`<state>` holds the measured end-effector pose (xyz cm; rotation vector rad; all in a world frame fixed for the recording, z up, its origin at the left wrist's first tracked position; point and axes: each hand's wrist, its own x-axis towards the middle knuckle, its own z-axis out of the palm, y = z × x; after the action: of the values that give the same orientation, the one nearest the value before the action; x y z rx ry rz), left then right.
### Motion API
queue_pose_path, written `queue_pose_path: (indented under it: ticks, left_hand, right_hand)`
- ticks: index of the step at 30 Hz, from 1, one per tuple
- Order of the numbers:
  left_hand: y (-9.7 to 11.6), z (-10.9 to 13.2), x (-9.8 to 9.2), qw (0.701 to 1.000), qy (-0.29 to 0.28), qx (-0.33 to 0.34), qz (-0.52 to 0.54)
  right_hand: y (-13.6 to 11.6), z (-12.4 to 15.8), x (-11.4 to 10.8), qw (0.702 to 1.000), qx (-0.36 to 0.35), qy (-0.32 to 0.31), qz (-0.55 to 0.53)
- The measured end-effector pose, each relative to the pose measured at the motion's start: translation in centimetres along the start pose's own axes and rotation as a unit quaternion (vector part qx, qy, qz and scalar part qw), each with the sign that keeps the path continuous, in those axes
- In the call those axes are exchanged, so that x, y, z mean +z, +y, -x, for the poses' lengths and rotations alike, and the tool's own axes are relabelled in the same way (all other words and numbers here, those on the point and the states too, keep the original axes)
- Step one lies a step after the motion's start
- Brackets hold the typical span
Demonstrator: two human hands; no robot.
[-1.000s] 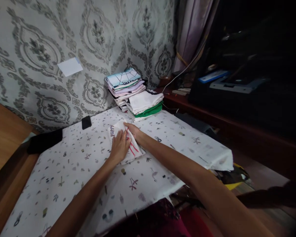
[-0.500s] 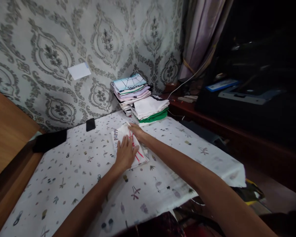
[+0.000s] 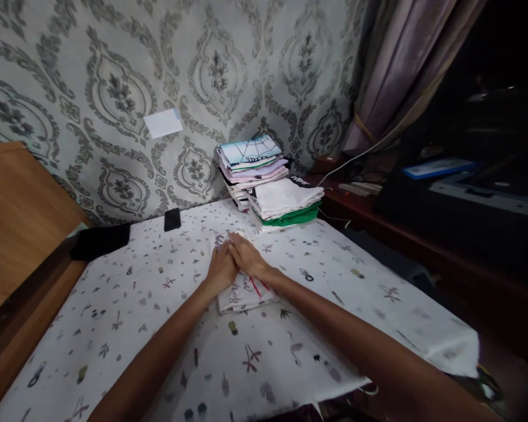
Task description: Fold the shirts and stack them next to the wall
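A folded white T-shirt (image 3: 246, 298) with red lines and dark lettering lies on a white patterned sheet (image 3: 154, 305). My left hand (image 3: 222, 267) rests flat on its left half, fingers stretched forward. Beside it my right hand (image 3: 250, 258) lies on the shirt's upper part, its fingers extended and meeting the left fingers. Both hands are open and cover much of the print. Beyond them sits a stack of folded clothes (image 3: 286, 196), white over green. Behind that rises a taller stack (image 3: 250, 151) topped by a light-blue piece with a web print.
Near the wall lie a black phone (image 3: 172, 219) and a dark cloth (image 3: 101, 241). A wooden panel (image 3: 22, 205) borders the left side. To the right run a dark red ledge (image 3: 356, 202) and a white cable (image 3: 356, 158); a curtain (image 3: 400, 76) hangs above.
My right hand has moved from the shirt's far right corner onto its top, against my left hand. My left hand has slid slightly forward. The view has shifted left.
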<state>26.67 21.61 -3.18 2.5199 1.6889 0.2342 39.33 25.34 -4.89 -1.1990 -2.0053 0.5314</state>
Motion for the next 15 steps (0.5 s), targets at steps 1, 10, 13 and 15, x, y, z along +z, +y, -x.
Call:
queue_pose_path:
  ticks: [1,10,13,15]
  left_hand:
    - [-0.5,-0.3,-0.1,1.000,-0.008,-0.012,0.001]
    - [-3.7,-4.2,-0.9,0.991,-0.043,-0.123,0.042]
    - [-3.5,-3.7,-0.8,0.988,-0.026,-0.143,0.046]
    - [-2.6,-1.9,-0.6,0.990,-0.009,-0.132,0.044]
  right_hand:
    - [0.0,0.5,0.3,0.999,-0.007,-0.019,0.036]
    - [0.4,1.0,0.2,0.991,-0.001,-0.063,0.120]
    - [0.3,1.0,0.3,0.988,0.005,-0.082,0.131]
    - [0.4,0.9,0.3,0.986,0.015,-0.091,0.137]
